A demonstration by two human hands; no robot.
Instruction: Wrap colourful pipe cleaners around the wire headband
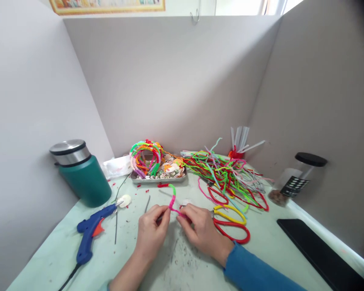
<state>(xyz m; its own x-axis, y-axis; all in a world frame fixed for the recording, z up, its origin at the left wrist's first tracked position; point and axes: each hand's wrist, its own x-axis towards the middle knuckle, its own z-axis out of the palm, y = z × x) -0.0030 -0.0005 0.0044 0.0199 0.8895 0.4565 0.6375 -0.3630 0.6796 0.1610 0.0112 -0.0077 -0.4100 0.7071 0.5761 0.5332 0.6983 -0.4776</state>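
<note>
Pipe cleaner btwn L hand & R hand, both pinching.

The window glares; shadow slants across the back panel.

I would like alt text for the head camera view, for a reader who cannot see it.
A person's left hand and right hand pinch a pink, green and red pipe cleaner above a table. Behind are a metal tray with colourful rings and a heap of pipe cleaners; a blue glue gun lies left, scissors right.
</note>
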